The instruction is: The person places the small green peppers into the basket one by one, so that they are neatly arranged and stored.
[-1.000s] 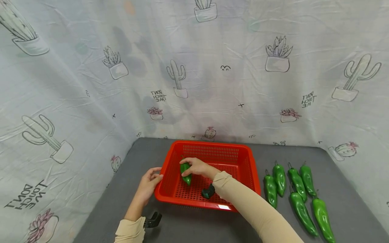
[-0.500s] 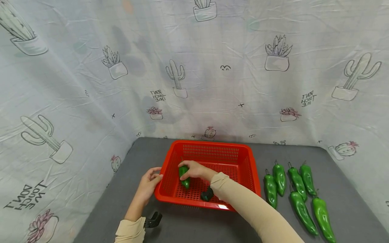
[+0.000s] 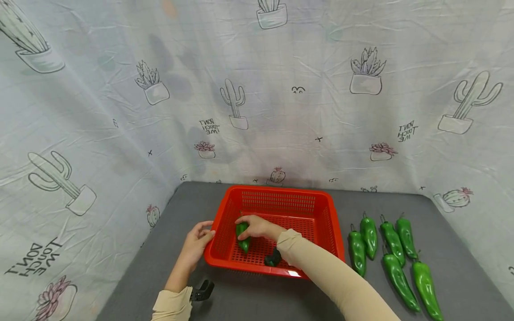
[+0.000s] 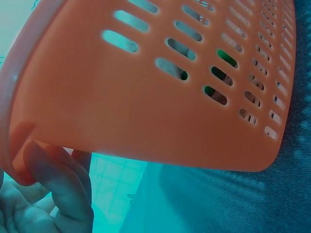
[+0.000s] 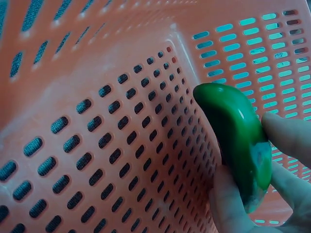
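Observation:
Inside the red perforated plastic basket (image 3: pixel 281 191), my right hand (image 3: pixel 260 226) grips a green pepper (image 3: pixel 243 246) near the left end. Seen from the right wrist, the thumb and fingers close around the glossy pepper (image 5: pixel 238 131), its tip angled over the perforated floor of the basket (image 5: pixel 104 160). My left hand (image 3: pixel 195 244) holds the basket's left rim from outside. In the left wrist view, curled fingers (image 4: pixel 63 182) hook the rim at a corner, and bits of green show through the side slots.
Several green peppers lie on the grey tabletop right of the basket, among them a lighter pepper (image 3: pixel 426 285) at the near end. A black wrist device (image 3: pixel 202 290) sits at the left sleeve. A cactus-print cloth (image 3: pixel 297 116) rises behind and beside the table (image 3: pixel 237 298).
My right hand has brought the pepper slightly lower and toward the near side, at the basket's left end. My left hand stays on the rim.

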The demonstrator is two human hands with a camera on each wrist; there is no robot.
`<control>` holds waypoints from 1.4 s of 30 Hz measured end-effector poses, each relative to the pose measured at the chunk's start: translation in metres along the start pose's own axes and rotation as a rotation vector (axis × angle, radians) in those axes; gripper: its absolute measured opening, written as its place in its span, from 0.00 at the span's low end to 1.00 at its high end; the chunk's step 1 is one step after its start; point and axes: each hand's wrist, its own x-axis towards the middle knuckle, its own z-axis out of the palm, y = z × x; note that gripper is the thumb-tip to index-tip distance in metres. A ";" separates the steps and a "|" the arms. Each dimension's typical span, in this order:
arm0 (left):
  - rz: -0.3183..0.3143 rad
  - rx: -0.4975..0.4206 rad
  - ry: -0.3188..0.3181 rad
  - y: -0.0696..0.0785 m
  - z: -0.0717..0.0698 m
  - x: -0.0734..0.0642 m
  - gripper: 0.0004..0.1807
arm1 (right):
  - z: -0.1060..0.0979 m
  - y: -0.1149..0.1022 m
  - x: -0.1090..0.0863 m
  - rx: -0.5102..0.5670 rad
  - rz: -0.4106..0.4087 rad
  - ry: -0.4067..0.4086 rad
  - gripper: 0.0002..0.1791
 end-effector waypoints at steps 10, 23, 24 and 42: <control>0.002 -0.016 -0.004 -0.001 0.001 -0.001 0.20 | 0.002 -0.001 -0.002 0.065 0.000 -0.024 0.31; -0.002 0.001 0.008 -0.003 0.003 -0.004 0.20 | 0.000 0.000 -0.005 0.032 -0.009 -0.012 0.32; -0.002 0.001 0.008 -0.003 0.003 -0.004 0.20 | -0.001 0.001 -0.005 0.030 -0.012 -0.012 0.32; 0.006 0.006 0.016 -0.002 -0.001 0.002 0.18 | -0.038 -0.003 -0.024 0.110 -0.015 0.085 0.33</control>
